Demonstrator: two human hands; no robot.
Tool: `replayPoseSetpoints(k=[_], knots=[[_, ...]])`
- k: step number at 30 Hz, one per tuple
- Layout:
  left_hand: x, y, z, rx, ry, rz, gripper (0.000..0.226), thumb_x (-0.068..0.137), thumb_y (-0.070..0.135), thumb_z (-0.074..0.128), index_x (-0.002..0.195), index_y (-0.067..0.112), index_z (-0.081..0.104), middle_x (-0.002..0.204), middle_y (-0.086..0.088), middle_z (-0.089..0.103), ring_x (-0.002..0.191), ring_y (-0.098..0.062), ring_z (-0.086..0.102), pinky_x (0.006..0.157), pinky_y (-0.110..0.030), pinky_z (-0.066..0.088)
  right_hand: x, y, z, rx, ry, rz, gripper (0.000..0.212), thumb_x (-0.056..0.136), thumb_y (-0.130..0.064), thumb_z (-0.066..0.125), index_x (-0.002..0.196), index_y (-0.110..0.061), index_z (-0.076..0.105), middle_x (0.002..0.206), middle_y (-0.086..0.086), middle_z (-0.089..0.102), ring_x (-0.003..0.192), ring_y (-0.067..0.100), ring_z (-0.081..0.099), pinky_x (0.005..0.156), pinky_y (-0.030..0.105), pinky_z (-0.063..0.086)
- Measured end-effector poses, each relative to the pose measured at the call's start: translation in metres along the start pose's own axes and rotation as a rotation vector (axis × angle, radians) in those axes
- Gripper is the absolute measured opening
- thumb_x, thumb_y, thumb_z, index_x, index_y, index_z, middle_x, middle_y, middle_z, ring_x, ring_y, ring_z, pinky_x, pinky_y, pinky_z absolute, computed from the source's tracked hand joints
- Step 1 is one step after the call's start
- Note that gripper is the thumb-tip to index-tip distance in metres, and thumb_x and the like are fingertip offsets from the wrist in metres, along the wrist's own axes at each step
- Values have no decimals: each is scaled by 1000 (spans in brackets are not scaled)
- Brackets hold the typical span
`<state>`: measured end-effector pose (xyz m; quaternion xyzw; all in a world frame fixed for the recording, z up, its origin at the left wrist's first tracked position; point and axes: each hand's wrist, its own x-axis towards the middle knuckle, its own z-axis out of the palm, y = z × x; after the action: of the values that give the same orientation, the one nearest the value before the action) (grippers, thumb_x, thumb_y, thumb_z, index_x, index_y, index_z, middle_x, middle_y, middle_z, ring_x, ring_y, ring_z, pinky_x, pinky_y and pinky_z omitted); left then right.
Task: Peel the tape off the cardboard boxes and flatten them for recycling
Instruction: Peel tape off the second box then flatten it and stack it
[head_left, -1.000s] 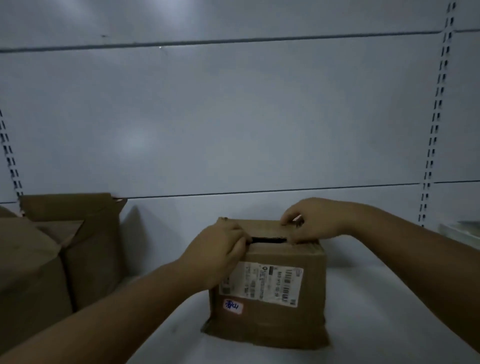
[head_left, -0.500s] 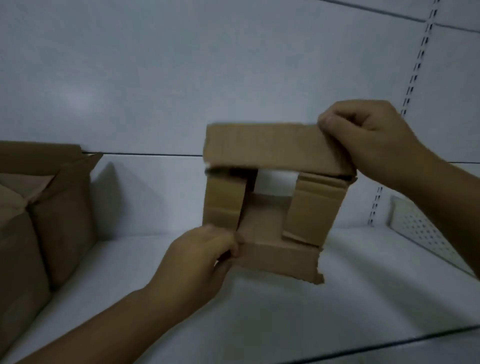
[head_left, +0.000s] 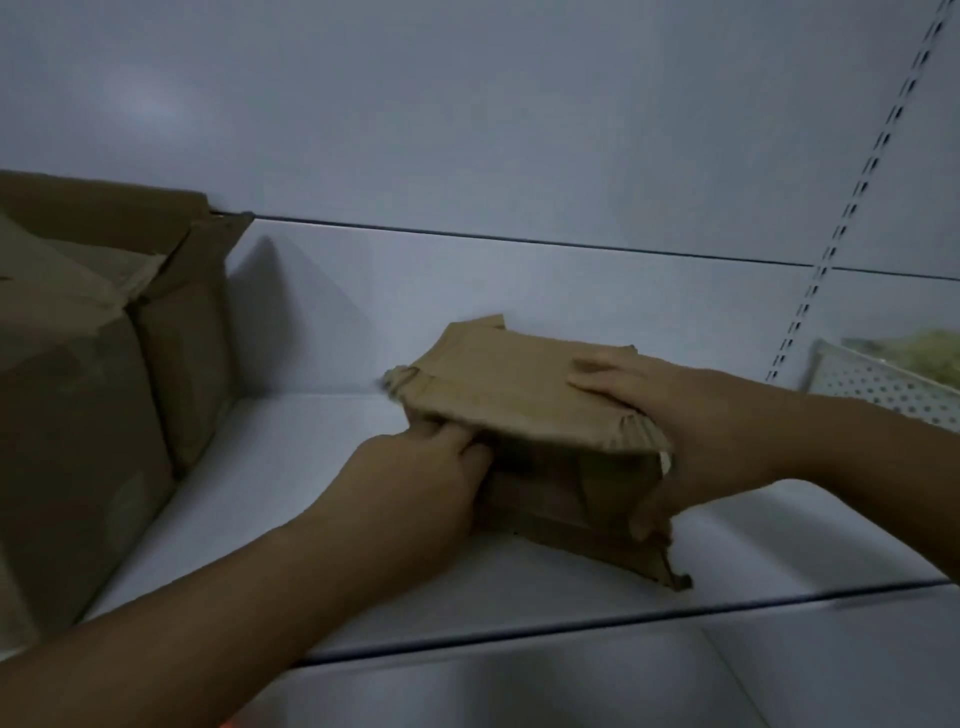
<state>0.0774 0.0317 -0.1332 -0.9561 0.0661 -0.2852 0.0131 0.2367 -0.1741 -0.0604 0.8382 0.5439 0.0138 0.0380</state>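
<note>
Cardboard box, half-crushed, grasped by left hand, fingertips hidden, and right hand.

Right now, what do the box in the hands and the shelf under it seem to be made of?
The box: brown corrugated cardboard, matte; its fluted edge shows by the right hand. The shelf: likely painted metal, smooth, white, faintly glossy.
</note>
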Motion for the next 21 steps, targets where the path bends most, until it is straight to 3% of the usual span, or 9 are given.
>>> replayPoseSetpoints(k=[2, 5, 7, 9, 12, 13, 15, 17, 21], knots=[[-14, -5, -18, -154, 102, -35, 64, 82, 33, 54, 142, 33, 30, 93, 1, 67, 70, -22, 65, 50, -35, 53, -3, -2, 3, 15, 72, 3, 122, 38, -90, 56, 143, -43, 14, 144, -25, 12, 124, -7, 17, 97, 13, 23], [-16, -27, -32, -90, 184, -217, 70, 87, 53, 32, 143, 47, -9, 67, 5, 63, 49, -16, 53, 42, -29, 40, 2, -12, 18, 180, 435, 74, 62, 64, -64, 64, 117, -33, 59, 117, -12, 57, 106, 4, 53, 85, 17, 38], [-11, -38, -38, 39, 159, -313, 70, 84, 59, 27, 146, 43, -1, 56, 9, 50, 46, -8, 40, 41, -25, 29, 12, -24, 20, 442, 587, 176, 47, 64, -70, 52, 87, -33, 69, 85, -14, 69, 81, 3, 63, 71, 21, 46], [-7, -48, -40, 79, 76, -367, 68, 87, 56, 34, 147, 38, 8, 55, 13, 40, 49, -4, 38, 42, -23, 28, 26, -33, 16, 556, 579, 267, 67, 60, -78, 43, 76, -19, 71, 71, -2, 69, 70, 11, 64, 65, 29, 51], [-8, -61, -45, 109, -83, -473, 54, 87, 59, 41, 132, 31, 45, 66, 10, 52, 63, -12, 51, 52, -25, 39, 50, -49, 13, 540, 491, 297, 65, 78, -72, 37, 52, -14, 51, 54, 1, 52, 58, 18, 54, 52, 23, 37], [-9, -65, -48, 147, -141, -518, 48, 85, 62, 39, 115, 30, 59, 74, 7, 60, 69, -14, 56, 58, -27, 44, 57, -55, 15, 543, 395, 272, 63, 81, -71, 34, 57, -17, 56, 63, 0, 57, 68, 19, 57, 57, 16, 37], [-11, -68, -53, 200, -239, -556, 51, 86, 64, 34, 88, 25, 67, 81, 4, 66, 73, -15, 60, 64, -29, 49, 71, -65, 28, 525, 119, 198, 88, 69, -85, 18, 106, -22, 67, 115, 2, 64, 110, 21, 56, 85, 13, 33], [-13, -71, -54, 136, -209, -538, 53, 88, 59, 34, 73, 20, 67, 67, 3, 64, 64, -15, 59, 60, -29, 49, 76, -69, 32, 457, -53, 172, 113, 51, -96, 6, 138, -33, 41, 147, -1, 40, 132, 19, 39, 100, 26, 23], [-9, -80, -60, 38, -152, -599, 62, 89, 55, 42, 45, 11, 52, 43, -1, 49, 46, -19, 51, 49, -25, 37, 69, -64, 20, 555, -99, -4, 80, 57, -93, 31, 120, -48, 54, 131, -17, 54, 120, 7, 49, 105, 28, 32]])
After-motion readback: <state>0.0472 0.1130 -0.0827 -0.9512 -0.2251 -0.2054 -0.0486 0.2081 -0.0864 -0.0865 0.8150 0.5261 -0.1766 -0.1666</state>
